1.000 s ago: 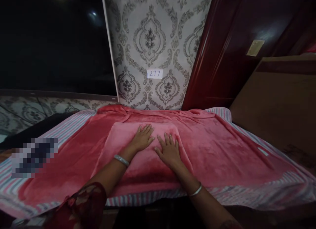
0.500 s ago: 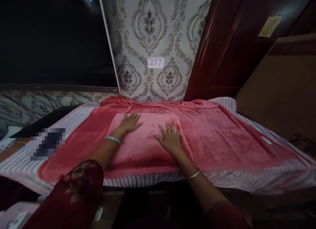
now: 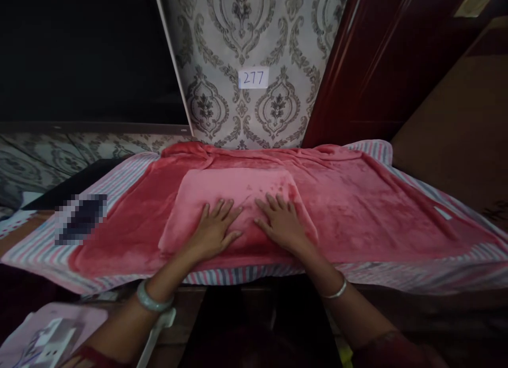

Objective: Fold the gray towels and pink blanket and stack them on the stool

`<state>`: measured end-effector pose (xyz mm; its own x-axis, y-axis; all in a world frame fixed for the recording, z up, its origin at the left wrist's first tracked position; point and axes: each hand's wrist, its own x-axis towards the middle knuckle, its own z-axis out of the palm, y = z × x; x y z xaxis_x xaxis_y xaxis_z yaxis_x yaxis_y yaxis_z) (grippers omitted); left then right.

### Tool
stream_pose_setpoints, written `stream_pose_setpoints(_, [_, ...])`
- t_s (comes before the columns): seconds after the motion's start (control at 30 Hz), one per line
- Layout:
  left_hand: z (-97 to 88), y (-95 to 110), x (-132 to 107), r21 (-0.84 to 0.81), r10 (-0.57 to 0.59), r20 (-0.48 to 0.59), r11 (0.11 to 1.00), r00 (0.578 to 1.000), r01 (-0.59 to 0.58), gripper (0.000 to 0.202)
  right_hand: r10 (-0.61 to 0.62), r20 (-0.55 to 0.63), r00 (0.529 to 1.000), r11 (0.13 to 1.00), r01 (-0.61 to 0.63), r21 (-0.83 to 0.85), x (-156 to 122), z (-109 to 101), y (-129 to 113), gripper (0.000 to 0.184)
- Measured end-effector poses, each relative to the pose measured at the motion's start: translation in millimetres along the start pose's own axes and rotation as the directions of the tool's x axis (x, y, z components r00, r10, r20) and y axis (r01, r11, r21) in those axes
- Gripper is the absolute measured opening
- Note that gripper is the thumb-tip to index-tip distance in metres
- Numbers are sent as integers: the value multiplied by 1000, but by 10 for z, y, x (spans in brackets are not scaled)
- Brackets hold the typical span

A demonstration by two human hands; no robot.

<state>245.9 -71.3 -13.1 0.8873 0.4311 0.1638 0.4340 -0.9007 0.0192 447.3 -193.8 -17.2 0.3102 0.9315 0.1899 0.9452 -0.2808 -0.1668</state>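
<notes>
A folded pink fleece cloth [image 3: 238,190] lies in the middle of a larger red-pink blanket [image 3: 357,214] spread over a striped sheet [image 3: 246,275]. My left hand [image 3: 214,230] rests flat on the near part of the folded cloth, fingers spread. My right hand [image 3: 282,224] lies flat beside it on the same cloth, fingers stretched out. Neither hand holds anything. A bangle shows on each wrist.
A patterned wall with a paper label reading 277 [image 3: 253,78] stands behind the blanket. A dark red door [image 3: 381,66] and a brown wooden panel [image 3: 456,119] are at the right. A dark screen [image 3: 79,50] fills the upper left. Pale papers [image 3: 51,336] lie at the lower left.
My left hand has slid from the far left part of the folded cloth toward me, next to my right hand. The camera view has tipped downward.
</notes>
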Motion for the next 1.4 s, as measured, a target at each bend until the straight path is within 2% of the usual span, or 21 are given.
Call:
stream_pose_setpoints(0.07, [127, 53, -57, 11, -26, -22, 1000, 999, 26, 63, 4, 0, 1000, 1000, -4, -12, -69, 88, 1, 65])
stream_pose_setpoints(0.17, [206, 39, -67, 13, -31, -15, 999, 999, 31, 64, 21, -10, 1000, 999, -22, -28, -99, 191, 3, 64])
stream_pose_setpoints(0.37, [182, 23, -47, 2, -42, -14, 999, 999, 42, 65, 33, 7, 999, 999, -33, -15, -75, 179, -1, 63])
stream_pose_setpoints(0.5, [81, 0, -69, 15, -98, 43, 995, 994, 98, 66, -2, 40, 999, 1000, 1, 24, -71, 112, 53, 62])
stream_pose_setpoints(0.6, [-28, -122, -169, 77, -230, 62, 971, 971, 225, 67, -22, 64, 998, 1000, 21, 21, -97, 77, 129, 60])
stream_pose_setpoints(0.73, [-102, -403, -436, 159, -384, 34, 914, 923, 374, 66, 22, 33, 999, 1000, -22, -23, -210, 105, 303, 58])
stream_pose_setpoints(0.87, [-136, -699, -603, 172, -511, 38, 850, 859, 498, 66, 59, 16, 998, 998, -58, -9, -251, 79, 530, 53])
stream_pose_setpoints(0.93, [-199, -807, -512, 165, -543, 24, 830, 839, 533, 65, 71, -21, 997, 997, -71, 3, -129, -30, 586, 50])
stream_pose_setpoints(1.0, [-305, -871, -263, 143, -519, 17, 847, 855, 512, 63, 77, -69, 995, 997, -76, 26, 123, -193, 553, 49])
stream_pose_setpoints(1.1, [-489, -905, 321, 86, -423, 44, 904, 905, 418, 62, 62, -89, 994, 996, -56, 70, 650, -405, 364, 51])
stream_pose_setpoints(1.17, [-557, -920, 711, 66, -397, 65, 917, 916, 393, 63, 81, -68, 994, 994, -76, 74, 974, -435, 230, 52])
stream_pose_setpoints(1.27, [-478, -984, 1062, 83, -424, 44, 904, 905, 419, 61, 170, -25, 985, 985, -169, 38, 1251, -266, 163, 51])
stream_pose_setpoints(1.4, [-137, -1130, 1072, 94, -436, 31, 897, 899, 432, 59, 201, -49, 978, 980, -201, -6, 1297, 113, 308, 49])
